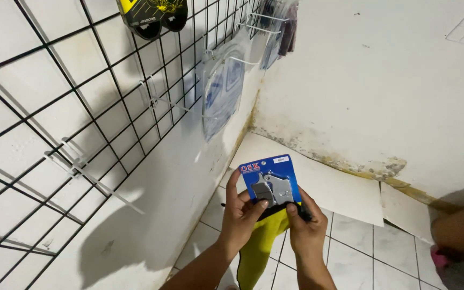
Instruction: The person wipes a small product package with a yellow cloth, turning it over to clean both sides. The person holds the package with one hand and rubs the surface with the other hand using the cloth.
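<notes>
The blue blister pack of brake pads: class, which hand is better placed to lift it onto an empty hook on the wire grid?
Probably the left hand: it grips the blister pack on the side nearer the wire grid and its empty hooks. The right hand only pinches the lower corner.

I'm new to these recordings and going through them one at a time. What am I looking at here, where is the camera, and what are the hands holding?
There is no machine here: one camera sits on a person's head and looks down at their two bare hands. The left hand and the right hand together hold a blue card blister pack with grey metal parts under clear plastic. A yellow and black cloth hangs below the pack, between the hands. To the left, a black wire grid panel with white hooks is fixed to the white wall; clear plastic packages hang on it. Below is a white tiled floor with a white sheet lying in the corner.
</notes>
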